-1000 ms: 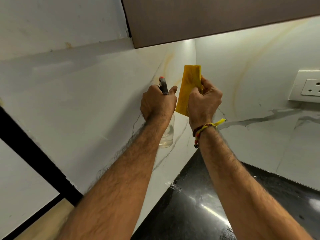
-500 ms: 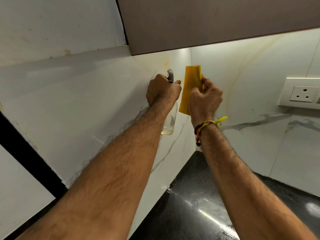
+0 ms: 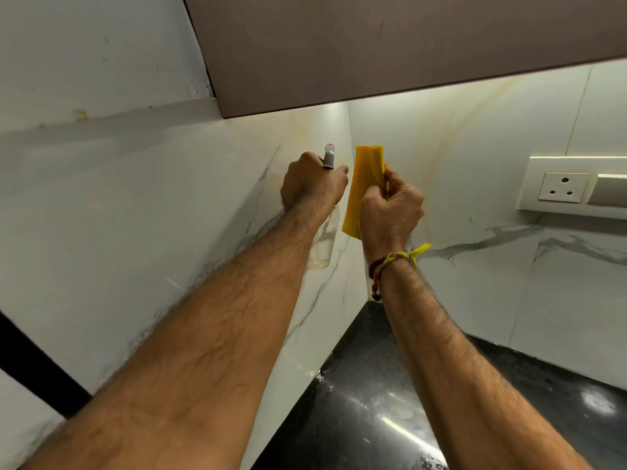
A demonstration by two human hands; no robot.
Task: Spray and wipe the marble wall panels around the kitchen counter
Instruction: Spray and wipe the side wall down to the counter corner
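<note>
My left hand (image 3: 310, 186) grips a clear spray bottle (image 3: 324, 244); its grey nozzle with a red tip (image 3: 329, 157) points up toward the inner corner of the white marble wall panels (image 3: 142, 205). My right hand (image 3: 390, 212) holds a folded yellow ribbed cloth (image 3: 364, 184) upright, just right of the bottle and close to the corner. A second marble panel (image 3: 475, 164) with yellow and grey veins runs to the right. Both arms reach forward over the black counter (image 3: 373, 401).
A brown overhead cabinet (image 3: 373, 45) hangs close above the hands. A white socket and switch plate (image 3: 573, 184) sits on the right wall. A black strip (image 3: 37, 368) crosses the left wall low down. The glossy counter shows wet streaks.
Both hands have stayed close together near the corner; the spray nozzle has risen a little above the left hand. The view has shifted, showing more cabinet and socket.
</note>
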